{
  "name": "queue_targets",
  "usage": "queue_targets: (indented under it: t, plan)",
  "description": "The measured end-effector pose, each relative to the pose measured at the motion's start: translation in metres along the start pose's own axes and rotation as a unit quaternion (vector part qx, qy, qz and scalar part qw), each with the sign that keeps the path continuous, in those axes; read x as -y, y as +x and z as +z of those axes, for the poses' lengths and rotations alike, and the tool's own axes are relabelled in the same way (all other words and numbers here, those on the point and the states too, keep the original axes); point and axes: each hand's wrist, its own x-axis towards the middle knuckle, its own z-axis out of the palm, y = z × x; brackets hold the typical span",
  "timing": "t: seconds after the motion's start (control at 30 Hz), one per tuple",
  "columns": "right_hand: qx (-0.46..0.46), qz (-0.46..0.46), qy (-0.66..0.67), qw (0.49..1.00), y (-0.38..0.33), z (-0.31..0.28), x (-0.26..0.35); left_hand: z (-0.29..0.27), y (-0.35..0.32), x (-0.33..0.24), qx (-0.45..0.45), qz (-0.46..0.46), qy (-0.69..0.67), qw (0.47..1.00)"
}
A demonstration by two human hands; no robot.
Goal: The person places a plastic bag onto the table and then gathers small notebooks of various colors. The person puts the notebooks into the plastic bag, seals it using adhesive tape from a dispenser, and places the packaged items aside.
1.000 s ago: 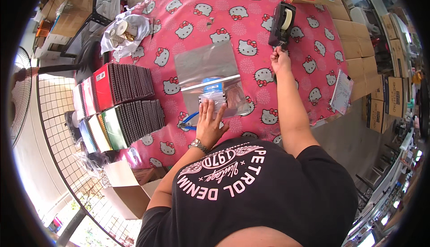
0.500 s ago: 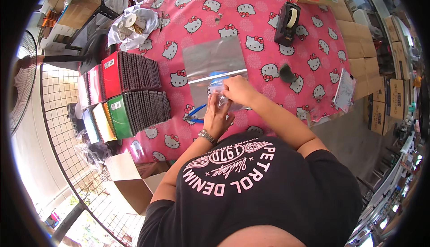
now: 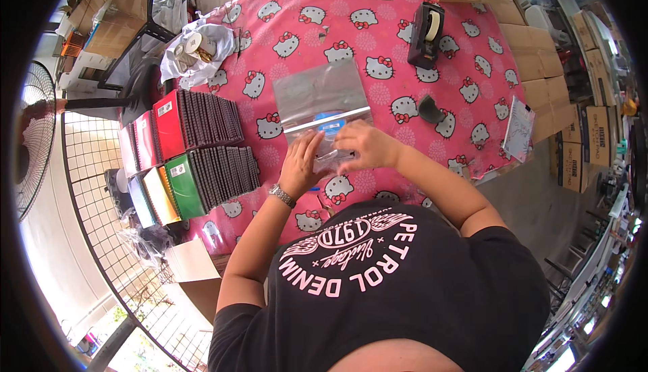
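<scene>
Pink cartoon-cat tablecloth (image 3: 378, 28); left hand (image 3: 300, 163) and right hand (image 3: 361, 146) pinch clear plastic bag (image 3: 320, 98); slick film could slip or crease.

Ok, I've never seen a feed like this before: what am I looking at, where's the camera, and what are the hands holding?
There is no machine here: a person works with two bare hands. The one picture comes from a wide fisheye camera on the person's head, looking down, so edges bend toward the rim. The left hand and right hand meet on a clear plastic bag with something blue inside, lying on a pink patterned tablecloth. To the left stand rows of spiral notebooks. Farther off sit a black tape dispenser and cardboard boxes. Whether the fingers grip or merely press the bag cannot be told.
</scene>
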Motion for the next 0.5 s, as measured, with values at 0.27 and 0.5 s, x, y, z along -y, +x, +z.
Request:
queue_targets:
  t: [0.27,0.5]
  plan:
    - [-0.074,0.116,-0.103,0.985,-0.006,0.034,0.012,0.032,-0.005,0.018,-0.063,-0.069,-0.129,0.987]
    - [-0.159,0.285,0.108,0.939,0.012,-0.004,-0.032,0.022,0.004,0.010,-0.043,-0.202,-0.128,0.970]
